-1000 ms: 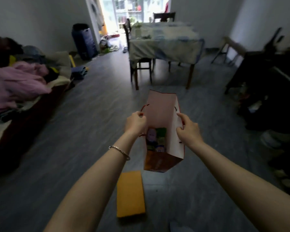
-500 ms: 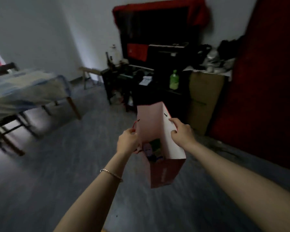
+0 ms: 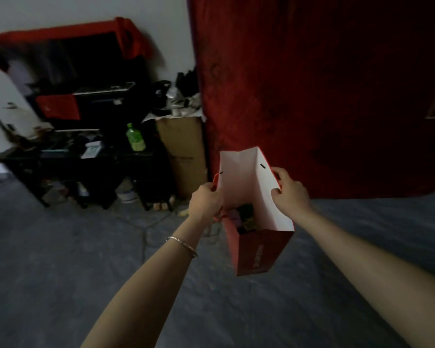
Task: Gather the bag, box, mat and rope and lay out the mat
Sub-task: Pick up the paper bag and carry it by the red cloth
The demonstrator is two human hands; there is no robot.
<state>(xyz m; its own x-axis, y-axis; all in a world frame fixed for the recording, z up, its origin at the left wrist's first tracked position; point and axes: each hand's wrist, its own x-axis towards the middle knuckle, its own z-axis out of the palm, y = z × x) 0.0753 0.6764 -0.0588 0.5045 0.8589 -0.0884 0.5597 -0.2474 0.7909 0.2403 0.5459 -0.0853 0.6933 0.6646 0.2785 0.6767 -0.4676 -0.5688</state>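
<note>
A red paper bag (image 3: 258, 252) with a white inside hangs in the air in front of me, its mouth held wide. My left hand (image 3: 206, 202) grips its left rim and red cord handle. My right hand (image 3: 289, 190) pinches the right rim. Pink and green items (image 3: 241, 217) lie at the bottom of the bag; what they are is unclear. No mat, box or rope shows outside the bag.
A large dark red door or curtain (image 3: 324, 96) fills the wall ahead. To the left stand a brown cardboard box (image 3: 183, 151), a cluttered black stand (image 3: 86, 156) with a green bottle (image 3: 135, 141), and a red-draped screen (image 3: 68, 59). Grey floor (image 3: 60, 272) lies below.
The view has swung right, from the dining table and the orange mat on the floor to the red wall. Both hands keep holding the bag open.
</note>
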